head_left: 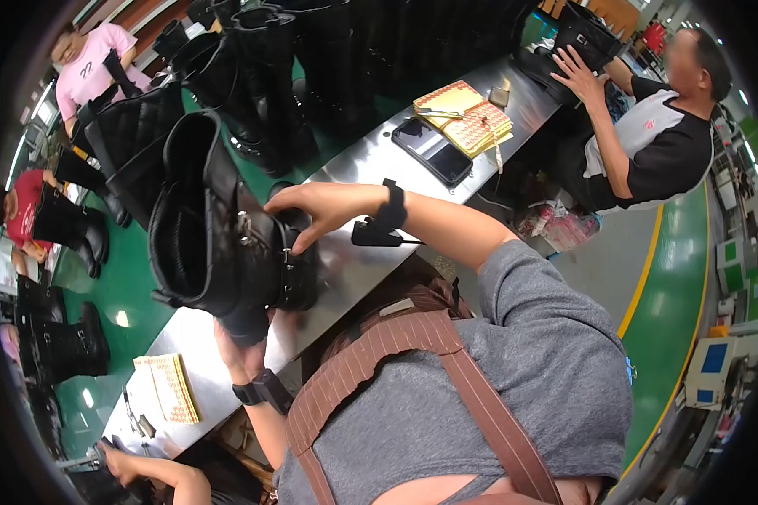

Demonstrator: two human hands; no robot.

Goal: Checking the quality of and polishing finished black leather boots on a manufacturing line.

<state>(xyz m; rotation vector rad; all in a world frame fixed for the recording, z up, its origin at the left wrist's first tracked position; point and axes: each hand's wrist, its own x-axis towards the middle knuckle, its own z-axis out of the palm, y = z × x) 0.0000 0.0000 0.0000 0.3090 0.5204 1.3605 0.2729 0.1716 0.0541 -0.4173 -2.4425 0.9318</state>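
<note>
A black leather boot (219, 261) with metal buckles and straps is tipped over the metal bench, its shaft opening toward the left. My left hand (242, 349) grips it from below at its near end; the boot hides part of those fingers. On the boot's right side, my right hand (324, 210) curls over it, thumb pressed by a small buckle (289, 259) and the fingers round the far side. Both wrists wear black straps with small devices.
The metal bench (345, 269) carries a black phone (434, 151), yellow patterned paper (472, 118) and a yellow pad (167, 387). Several black boots (265, 76) crowd the far side. A co-worker (657, 143) at the right handles another boot; a co-worker's hand (122, 463) shows lower left.
</note>
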